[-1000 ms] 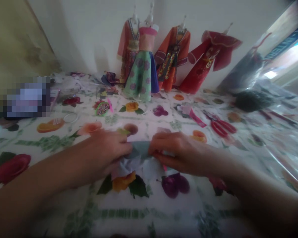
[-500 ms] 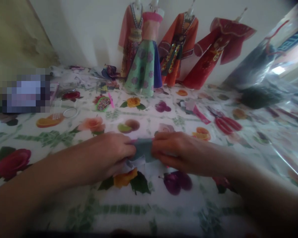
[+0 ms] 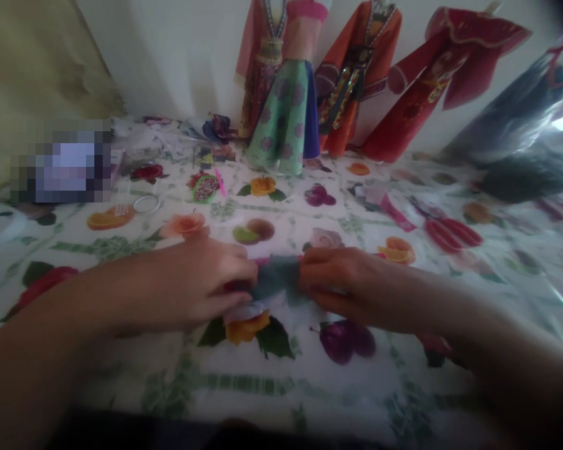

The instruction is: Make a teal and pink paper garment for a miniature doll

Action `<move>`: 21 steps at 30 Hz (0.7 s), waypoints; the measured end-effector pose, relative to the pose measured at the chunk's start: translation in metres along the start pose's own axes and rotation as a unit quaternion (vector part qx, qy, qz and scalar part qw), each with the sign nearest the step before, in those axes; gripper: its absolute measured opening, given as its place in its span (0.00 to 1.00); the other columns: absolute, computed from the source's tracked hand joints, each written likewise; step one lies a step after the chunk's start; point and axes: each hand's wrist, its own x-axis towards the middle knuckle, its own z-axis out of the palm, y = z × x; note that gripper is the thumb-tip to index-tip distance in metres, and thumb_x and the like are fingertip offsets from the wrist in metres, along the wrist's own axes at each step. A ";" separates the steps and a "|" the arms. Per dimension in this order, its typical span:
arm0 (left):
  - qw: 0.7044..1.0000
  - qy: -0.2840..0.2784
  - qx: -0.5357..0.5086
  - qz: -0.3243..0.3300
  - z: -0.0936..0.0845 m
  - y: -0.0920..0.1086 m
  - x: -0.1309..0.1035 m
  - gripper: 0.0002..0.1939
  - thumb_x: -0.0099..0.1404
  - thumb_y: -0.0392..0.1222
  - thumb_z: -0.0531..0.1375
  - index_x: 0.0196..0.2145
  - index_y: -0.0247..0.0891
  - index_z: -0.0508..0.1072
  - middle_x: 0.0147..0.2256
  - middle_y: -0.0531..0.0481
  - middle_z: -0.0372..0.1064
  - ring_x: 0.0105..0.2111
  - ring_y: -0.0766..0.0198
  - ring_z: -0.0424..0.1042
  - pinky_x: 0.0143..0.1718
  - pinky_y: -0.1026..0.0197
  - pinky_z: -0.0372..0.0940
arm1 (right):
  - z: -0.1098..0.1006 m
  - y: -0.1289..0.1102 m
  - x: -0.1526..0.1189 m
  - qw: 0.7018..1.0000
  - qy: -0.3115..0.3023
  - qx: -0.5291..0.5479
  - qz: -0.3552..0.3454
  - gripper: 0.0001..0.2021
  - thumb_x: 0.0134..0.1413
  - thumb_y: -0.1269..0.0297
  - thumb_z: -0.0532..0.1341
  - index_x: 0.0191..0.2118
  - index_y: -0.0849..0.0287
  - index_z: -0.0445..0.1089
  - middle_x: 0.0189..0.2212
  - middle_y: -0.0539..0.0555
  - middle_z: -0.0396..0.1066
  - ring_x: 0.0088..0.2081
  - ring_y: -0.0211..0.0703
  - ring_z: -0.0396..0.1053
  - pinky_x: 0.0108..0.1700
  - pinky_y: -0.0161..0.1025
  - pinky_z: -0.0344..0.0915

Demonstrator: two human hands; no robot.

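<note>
left hand (image 3: 218, 278) bare | right hand (image 3: 347, 281) bare | forearms (image 3: 82, 306) bare, tapering

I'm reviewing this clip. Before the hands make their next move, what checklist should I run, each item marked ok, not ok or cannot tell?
1. Left hand has a grip on the grey-green piece: ok, at its left side.
2. Right hand has a grip on it: ok, at its right side.
3. Both edges lined up under the fingers: cannot tell, blurred and covered.
4. Red-handled scissors away from the fingers: ok, lying beyond the right hand.
5. Green dress clear of both hands: ok, standing farther back.
</note>
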 end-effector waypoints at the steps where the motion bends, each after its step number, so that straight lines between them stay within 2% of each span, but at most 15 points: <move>1: 1.000 0.001 0.006 0.001 -0.001 0.000 0.000 0.12 0.73 0.43 0.53 0.35 0.42 0.74 0.35 0.52 0.72 0.32 0.63 0.70 0.32 0.62 0.60 | -0.001 0.000 0.001 1.000 -0.018 -0.004 -0.005 0.09 0.65 0.66 0.58 0.34 0.52 0.75 0.29 0.50 0.69 0.31 0.40 0.68 0.38 0.40 0.68; 3: 1.000 0.000 0.016 0.000 -0.001 -0.002 0.001 0.12 0.73 0.40 0.52 0.34 0.42 0.74 0.34 0.53 0.72 0.32 0.63 0.69 0.32 0.61 0.59 | -0.002 -0.002 0.002 0.998 -0.061 -0.004 -0.010 0.11 0.66 0.69 0.56 0.35 0.54 0.74 0.31 0.51 0.69 0.32 0.41 0.68 0.39 0.40 0.67; 6: 1.000 -0.005 0.027 -0.001 0.000 -0.005 0.004 0.09 0.70 0.39 0.55 0.33 0.42 0.72 0.33 0.53 0.71 0.31 0.63 0.69 0.32 0.60 0.59 | -0.004 -0.004 0.003 0.997 -0.075 -0.010 -0.001 0.11 0.66 0.71 0.55 0.35 0.55 0.73 0.32 0.52 0.69 0.33 0.41 0.68 0.39 0.40 0.67; 12: 1.000 0.003 0.011 0.001 0.003 -0.008 0.005 0.03 0.66 0.41 0.60 0.34 0.42 0.69 0.36 0.52 0.70 0.34 0.61 0.68 0.32 0.61 0.60 | -0.005 -0.007 0.004 0.994 -0.093 -0.048 0.014 0.11 0.66 0.72 0.55 0.31 0.55 0.68 0.32 0.52 0.67 0.32 0.41 0.66 0.37 0.40 0.67; 17: 1.000 0.016 -0.017 -0.001 0.007 -0.008 0.006 0.02 0.66 0.40 0.60 0.36 0.43 0.70 0.38 0.53 0.70 0.35 0.61 0.68 0.33 0.61 0.60 | -0.001 -0.015 0.003 0.998 -0.032 -0.057 0.006 0.11 0.69 0.67 0.54 0.34 0.56 0.69 0.37 0.53 0.68 0.32 0.39 0.67 0.36 0.39 0.67; 21: 0.999 0.025 -0.021 0.023 0.010 -0.010 0.010 0.03 0.64 0.38 0.60 0.33 0.41 0.68 0.34 0.54 0.69 0.33 0.62 0.68 0.32 0.62 0.60 | 0.011 -0.031 0.004 0.999 -0.025 -0.021 -0.040 0.09 0.67 0.71 0.55 0.40 0.57 0.73 0.40 0.54 0.71 0.36 0.40 0.71 0.40 0.39 0.70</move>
